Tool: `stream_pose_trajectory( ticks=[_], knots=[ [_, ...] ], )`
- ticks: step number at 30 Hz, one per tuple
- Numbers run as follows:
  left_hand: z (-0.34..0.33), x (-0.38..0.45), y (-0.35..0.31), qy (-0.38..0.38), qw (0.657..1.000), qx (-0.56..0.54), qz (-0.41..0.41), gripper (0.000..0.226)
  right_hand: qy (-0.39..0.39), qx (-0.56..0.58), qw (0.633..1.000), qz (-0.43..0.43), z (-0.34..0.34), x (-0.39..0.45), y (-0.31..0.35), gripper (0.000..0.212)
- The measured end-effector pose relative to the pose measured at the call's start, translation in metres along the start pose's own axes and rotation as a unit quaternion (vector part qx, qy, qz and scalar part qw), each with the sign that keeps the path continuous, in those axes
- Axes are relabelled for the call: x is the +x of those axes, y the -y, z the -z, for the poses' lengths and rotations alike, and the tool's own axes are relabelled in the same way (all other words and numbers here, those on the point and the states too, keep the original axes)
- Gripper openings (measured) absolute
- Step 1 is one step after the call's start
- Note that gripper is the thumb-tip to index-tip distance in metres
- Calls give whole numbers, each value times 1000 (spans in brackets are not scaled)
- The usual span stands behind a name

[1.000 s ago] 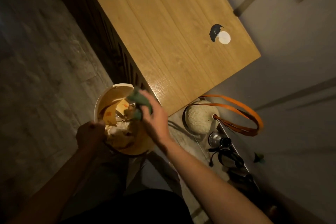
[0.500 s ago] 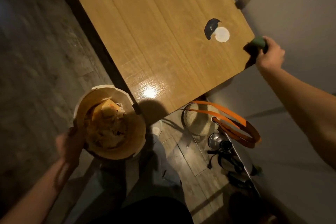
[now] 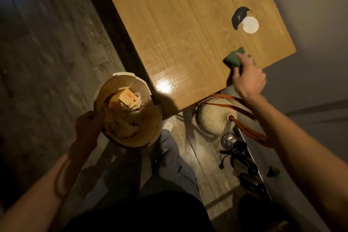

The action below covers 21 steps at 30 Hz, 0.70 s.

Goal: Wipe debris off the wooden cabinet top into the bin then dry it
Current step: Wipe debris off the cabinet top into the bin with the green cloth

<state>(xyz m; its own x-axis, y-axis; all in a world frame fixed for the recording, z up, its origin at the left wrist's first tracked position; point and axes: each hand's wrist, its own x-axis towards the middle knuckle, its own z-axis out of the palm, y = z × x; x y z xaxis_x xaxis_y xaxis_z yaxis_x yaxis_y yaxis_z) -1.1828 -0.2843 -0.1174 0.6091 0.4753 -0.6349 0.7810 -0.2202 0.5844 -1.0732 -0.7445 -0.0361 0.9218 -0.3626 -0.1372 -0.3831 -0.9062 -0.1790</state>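
Overhead view from the head camera. The right hand [image 3: 248, 79] presses a folded dark-green wiping cloth [image 3: 234, 58] flat onto the light-brown wooden cabinet surface [image 3: 188, 24], fingers spread over the cloth, near the surface's right-hand near corner. Farther along the surface, well apart from the cloth, lie a round white disc [image 3: 250, 25] and, touching its left side, a dark curved patch [image 3: 238, 16]; what this patch is cannot be told. A bright glare spot sits at the near edge of the surface. The left hand [image 3: 88, 128] is closed on the rim of a round tan waste bin [image 3: 148, 130], held just beside the surface's near left corner; the bin contains crumpled paper and a yellow card scrap [image 3: 128, 98]. Below the surface, on the floor, stand a pale woven round object [image 3: 212, 118] with orange straps [image 3: 235, 107].
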Motion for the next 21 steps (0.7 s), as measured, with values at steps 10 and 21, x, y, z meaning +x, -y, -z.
stream_pose_trajectory(
  ticks=[10,21],
  knots=[
    [20,1,-1,3,999,21,26,34,38,-10,988,151,-44,-160,171,53],
    [34,9,-19,-46,998,-5,49,27,154,277,941,121,-21,-167,179,48]
  ],
)
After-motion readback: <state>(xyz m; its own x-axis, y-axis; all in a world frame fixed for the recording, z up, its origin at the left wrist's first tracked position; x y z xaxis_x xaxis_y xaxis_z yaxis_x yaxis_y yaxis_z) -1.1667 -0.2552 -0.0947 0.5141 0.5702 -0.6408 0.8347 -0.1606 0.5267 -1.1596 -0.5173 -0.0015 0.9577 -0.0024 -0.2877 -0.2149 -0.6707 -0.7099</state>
